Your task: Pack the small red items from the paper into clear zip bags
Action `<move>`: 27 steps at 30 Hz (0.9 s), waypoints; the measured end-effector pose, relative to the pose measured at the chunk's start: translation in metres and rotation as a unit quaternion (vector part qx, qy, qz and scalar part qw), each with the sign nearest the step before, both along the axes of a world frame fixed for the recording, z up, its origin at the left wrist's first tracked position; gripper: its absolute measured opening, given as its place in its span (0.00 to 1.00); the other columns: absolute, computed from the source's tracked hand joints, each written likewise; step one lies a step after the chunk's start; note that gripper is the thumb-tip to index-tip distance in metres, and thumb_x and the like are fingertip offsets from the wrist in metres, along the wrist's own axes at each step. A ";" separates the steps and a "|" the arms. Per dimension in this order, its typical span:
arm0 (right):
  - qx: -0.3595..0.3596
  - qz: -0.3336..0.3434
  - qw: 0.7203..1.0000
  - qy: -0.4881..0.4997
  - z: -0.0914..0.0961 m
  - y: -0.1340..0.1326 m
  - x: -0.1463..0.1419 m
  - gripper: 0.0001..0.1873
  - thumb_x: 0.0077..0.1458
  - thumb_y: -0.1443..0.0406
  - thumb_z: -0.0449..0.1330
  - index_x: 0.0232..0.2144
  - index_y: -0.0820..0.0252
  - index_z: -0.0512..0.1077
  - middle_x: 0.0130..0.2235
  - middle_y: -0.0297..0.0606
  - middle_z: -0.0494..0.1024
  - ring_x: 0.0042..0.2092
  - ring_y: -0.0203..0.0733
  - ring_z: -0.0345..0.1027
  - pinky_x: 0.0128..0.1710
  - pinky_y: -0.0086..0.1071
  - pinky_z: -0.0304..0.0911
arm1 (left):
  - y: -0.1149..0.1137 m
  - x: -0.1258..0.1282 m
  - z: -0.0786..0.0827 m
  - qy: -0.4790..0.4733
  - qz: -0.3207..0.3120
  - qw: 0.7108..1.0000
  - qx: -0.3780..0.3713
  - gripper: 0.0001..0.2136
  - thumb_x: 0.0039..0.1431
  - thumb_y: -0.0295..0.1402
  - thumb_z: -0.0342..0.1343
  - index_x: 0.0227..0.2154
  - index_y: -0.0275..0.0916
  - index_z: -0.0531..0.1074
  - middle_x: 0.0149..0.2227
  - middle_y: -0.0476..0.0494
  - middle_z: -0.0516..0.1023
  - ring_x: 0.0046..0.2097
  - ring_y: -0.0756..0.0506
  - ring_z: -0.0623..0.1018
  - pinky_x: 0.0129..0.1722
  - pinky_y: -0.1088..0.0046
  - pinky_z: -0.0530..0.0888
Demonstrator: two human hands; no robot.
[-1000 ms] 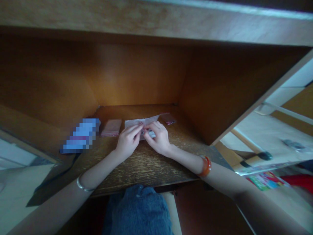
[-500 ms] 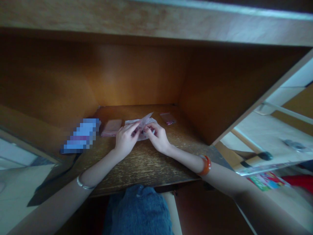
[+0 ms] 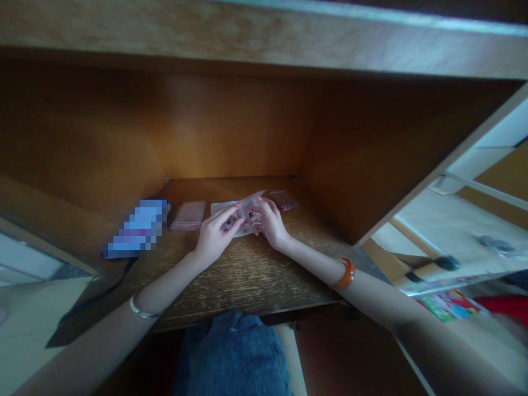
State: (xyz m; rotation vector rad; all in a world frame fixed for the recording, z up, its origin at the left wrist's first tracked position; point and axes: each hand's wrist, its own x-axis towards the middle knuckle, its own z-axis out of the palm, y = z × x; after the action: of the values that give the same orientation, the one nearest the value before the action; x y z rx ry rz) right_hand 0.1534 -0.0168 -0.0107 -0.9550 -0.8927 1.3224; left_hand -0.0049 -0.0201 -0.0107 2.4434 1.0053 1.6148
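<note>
My left hand (image 3: pixel 213 237) and my right hand (image 3: pixel 270 224) meet at the middle of a dark wooden desk (image 3: pixel 247 275). Both pinch a small clear plastic bag (image 3: pixel 246 214) with small pink and dark bits inside, held just above a white sheet (image 3: pixel 219 207) lying on the desk. My left wrist wears a silver bangle, my right an orange one. Fingers of both hands are closed on the bag's edges.
A pink stack of small packets (image 3: pixel 188 215) lies left of the hands, beside a blurred blue box (image 3: pixel 138 229). Another small clear bag with dark beads (image 3: pixel 284 200) lies at the back right. Wooden walls enclose the desk on three sides, with a shelf overhead.
The clear bag has been lifted and turned between my hands. My right hand slid further back and a little right; the left hand stayed almost in place.
</note>
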 end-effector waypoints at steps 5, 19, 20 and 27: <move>0.018 -0.009 1.000 0.014 0.001 0.005 0.006 0.19 0.48 0.54 0.59 0.40 0.56 0.64 0.35 0.34 0.73 0.22 0.32 0.66 0.15 0.23 0.51 | 0.004 0.000 -0.005 -0.082 -0.035 0.993 -0.083 0.13 0.58 0.33 0.57 0.45 0.36 0.74 0.42 0.40 0.80 0.35 0.48 0.80 0.36 0.71 0.79; 0.000 -0.046 0.998 0.045 -0.003 0.012 0.010 0.12 0.45 0.61 0.61 0.32 0.60 0.67 0.22 0.28 0.68 0.19 0.30 0.59 0.18 0.26 0.52 | 0.007 0.002 -0.005 -0.167 -0.106 0.941 -0.274 0.16 0.54 0.33 0.59 0.46 0.34 0.73 0.33 0.43 0.80 0.32 0.49 0.78 0.32 0.74 0.77; 0.003 -0.052 0.998 0.046 -0.003 0.012 0.010 0.11 0.44 0.61 0.61 0.31 0.60 0.67 0.23 0.28 0.68 0.19 0.30 0.60 0.17 0.26 0.51 | 0.007 0.003 -0.005 -0.169 -0.108 0.938 -0.282 0.16 0.54 0.33 0.59 0.46 0.34 0.73 0.33 0.43 0.80 0.32 0.49 0.78 0.32 0.74 0.76; -0.002 -0.071 0.996 0.055 -0.003 0.014 0.011 0.09 0.44 0.62 0.60 0.30 0.60 0.67 0.22 0.27 0.68 0.19 0.30 0.60 0.18 0.26 0.51 | 0.009 0.001 -0.006 -0.179 -0.117 0.927 -0.307 0.19 0.51 0.32 0.61 0.47 0.36 0.72 0.33 0.45 0.78 0.33 0.49 0.78 0.33 0.73 0.76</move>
State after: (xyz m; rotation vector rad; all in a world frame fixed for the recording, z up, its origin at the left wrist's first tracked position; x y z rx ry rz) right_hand 0.1645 -0.0030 -0.0142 -0.9236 -0.7249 1.2437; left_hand -0.0039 -0.0107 -0.0164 1.7071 0.9295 1.3329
